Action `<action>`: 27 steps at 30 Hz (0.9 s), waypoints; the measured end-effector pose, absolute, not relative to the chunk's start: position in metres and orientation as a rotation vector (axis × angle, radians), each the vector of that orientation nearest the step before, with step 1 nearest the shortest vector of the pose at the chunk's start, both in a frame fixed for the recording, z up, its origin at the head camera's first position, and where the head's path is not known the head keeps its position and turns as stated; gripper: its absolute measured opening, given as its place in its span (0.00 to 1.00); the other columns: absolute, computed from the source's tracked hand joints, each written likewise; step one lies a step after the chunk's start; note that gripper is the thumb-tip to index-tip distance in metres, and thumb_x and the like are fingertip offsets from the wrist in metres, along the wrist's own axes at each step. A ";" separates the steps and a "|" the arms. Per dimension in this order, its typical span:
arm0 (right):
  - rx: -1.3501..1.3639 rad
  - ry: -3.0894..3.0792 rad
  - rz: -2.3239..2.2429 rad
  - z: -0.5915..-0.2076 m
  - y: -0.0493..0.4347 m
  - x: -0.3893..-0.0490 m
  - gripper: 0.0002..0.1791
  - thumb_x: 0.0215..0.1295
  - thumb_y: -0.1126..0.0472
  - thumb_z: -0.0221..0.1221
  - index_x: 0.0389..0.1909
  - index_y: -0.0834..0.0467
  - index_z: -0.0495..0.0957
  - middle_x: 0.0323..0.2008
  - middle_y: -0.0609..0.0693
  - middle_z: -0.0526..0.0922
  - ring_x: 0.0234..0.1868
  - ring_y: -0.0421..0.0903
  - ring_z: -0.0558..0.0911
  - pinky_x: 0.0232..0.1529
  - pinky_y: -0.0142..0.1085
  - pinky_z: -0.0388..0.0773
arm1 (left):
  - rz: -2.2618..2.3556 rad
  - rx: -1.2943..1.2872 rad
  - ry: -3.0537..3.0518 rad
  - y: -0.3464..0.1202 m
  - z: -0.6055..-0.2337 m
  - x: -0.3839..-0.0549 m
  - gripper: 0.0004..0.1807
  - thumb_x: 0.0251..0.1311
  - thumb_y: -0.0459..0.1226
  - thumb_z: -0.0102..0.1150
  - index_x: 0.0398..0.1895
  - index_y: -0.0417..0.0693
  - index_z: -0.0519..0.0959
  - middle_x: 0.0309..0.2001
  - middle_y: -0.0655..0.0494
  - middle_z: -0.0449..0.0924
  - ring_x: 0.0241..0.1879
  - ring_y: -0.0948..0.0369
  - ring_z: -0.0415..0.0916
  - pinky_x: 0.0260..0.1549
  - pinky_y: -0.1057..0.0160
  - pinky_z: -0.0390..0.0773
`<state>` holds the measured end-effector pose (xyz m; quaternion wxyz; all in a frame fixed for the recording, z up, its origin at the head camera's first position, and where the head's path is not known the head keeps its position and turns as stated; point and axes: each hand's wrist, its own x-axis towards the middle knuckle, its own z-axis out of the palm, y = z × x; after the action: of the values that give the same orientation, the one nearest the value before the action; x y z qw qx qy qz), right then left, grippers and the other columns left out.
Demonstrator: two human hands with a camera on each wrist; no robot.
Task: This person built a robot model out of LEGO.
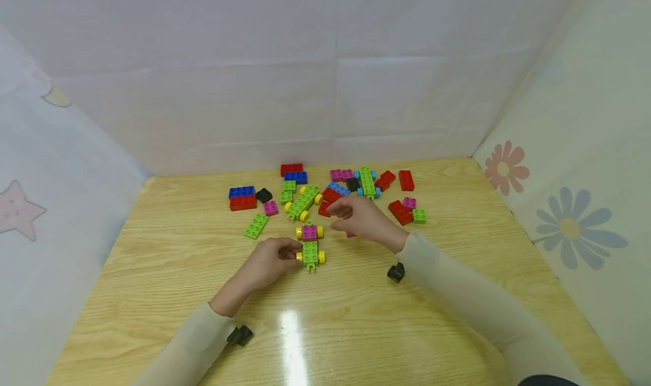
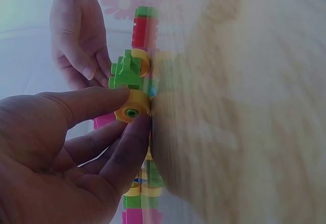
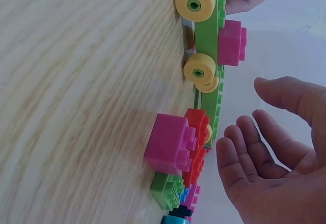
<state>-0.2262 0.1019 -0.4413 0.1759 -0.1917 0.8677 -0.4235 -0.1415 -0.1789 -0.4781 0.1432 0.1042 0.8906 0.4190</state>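
A green toy car base [image 1: 310,253] with yellow wheels stands near the table's middle, a pink brick [image 1: 309,232] seated on its far part. My left hand [image 1: 267,263] is at its left side; in the left wrist view, thumb and fingers pinch one yellow wheel [image 2: 133,103]. To the right, my right hand [image 1: 363,221] hovers over the table with loosely bent fingers and nothing in its grasp, as the right wrist view confirms. Beneath it, a loose pink brick [image 3: 165,142] is partly hidden in the head view.
Beyond the hands lie another yellow-wheeled green base [image 1: 303,203], a blue-wheeled green base [image 1: 366,181] and several loose bricks. At the left are a blue brick [image 1: 241,192], a red brick [image 1: 243,203] and a flat green brick [image 1: 256,226]. Patterned cloth walls [image 1: 325,92] surround the table.
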 end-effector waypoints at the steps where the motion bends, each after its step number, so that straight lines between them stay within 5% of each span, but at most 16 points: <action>1: -0.534 2.460 -1.196 -0.441 0.103 -0.226 0.24 0.76 0.56 0.72 0.68 0.58 0.85 0.64 0.56 0.88 0.61 0.52 0.86 0.70 0.52 0.85 | 1.208 0.303 2.569 -0.179 -0.478 -0.142 0.19 0.72 0.37 0.76 0.62 0.41 0.88 0.54 0.49 0.92 0.50 0.59 0.88 0.55 0.53 0.90; 27: -0.421 2.454 -1.277 -0.439 0.126 -0.231 0.24 0.77 0.56 0.71 0.69 0.58 0.84 0.67 0.59 0.87 0.64 0.55 0.85 0.71 0.53 0.84 | 1.207 0.317 2.565 -0.181 -0.480 -0.143 0.18 0.72 0.36 0.75 0.61 0.41 0.88 0.53 0.50 0.92 0.49 0.60 0.87 0.53 0.55 0.90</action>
<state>-0.2315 0.1260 -0.4385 0.1709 -0.1483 0.8640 -0.4498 -0.1433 -0.1809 -0.4800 0.1441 0.1101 0.8899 0.4187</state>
